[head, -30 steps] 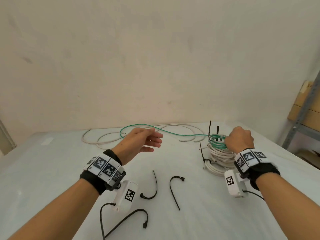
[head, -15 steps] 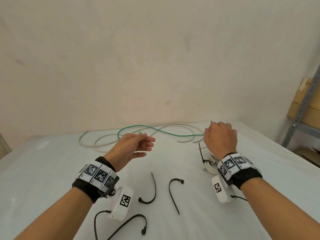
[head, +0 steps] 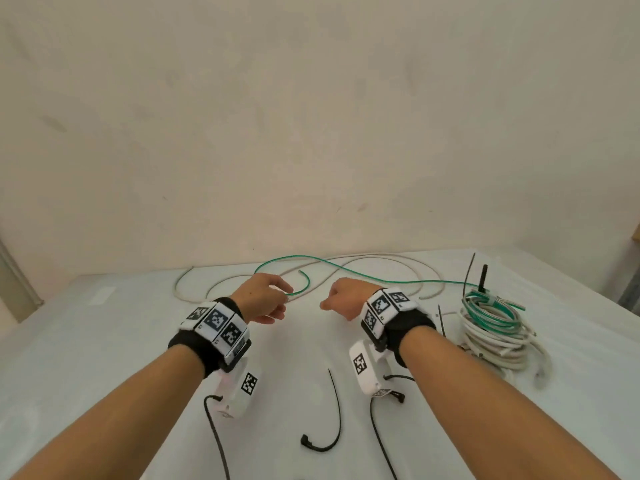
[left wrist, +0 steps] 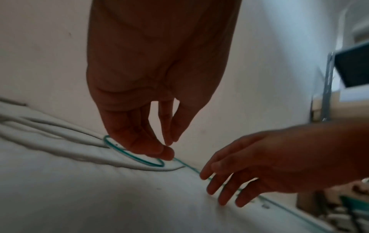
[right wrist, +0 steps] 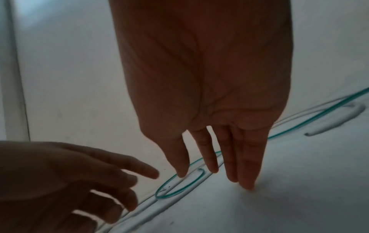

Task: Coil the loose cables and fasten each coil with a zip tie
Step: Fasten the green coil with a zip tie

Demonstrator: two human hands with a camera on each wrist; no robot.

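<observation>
A loose green cable [head: 363,275] snakes across the back of the white table [head: 104,341], over a loose white cable [head: 221,285]. My left hand [head: 280,303] hovers at the green cable's curled end, fingers relaxed and holding nothing. In the left wrist view the left hand [left wrist: 168,148] hangs just above the green loop [left wrist: 139,160]. My right hand [head: 341,297] is beside it. In the right wrist view the right hand [right wrist: 213,171] points straight fingers down at the green cable [right wrist: 179,189], with nothing in it.
A pile of tied white coils [head: 498,341] with a green coil [head: 491,313] on top lies at the right. Three loose black zip ties [head: 332,410] [head: 381,438] [head: 214,431] lie under my forearms. The wall stands close behind the table; metal shelving [left wrist: 327,94] is at the right.
My right hand left the coil pile and swung left to the middle beside my left hand. My left hand reached forward to the green cable's end.
</observation>
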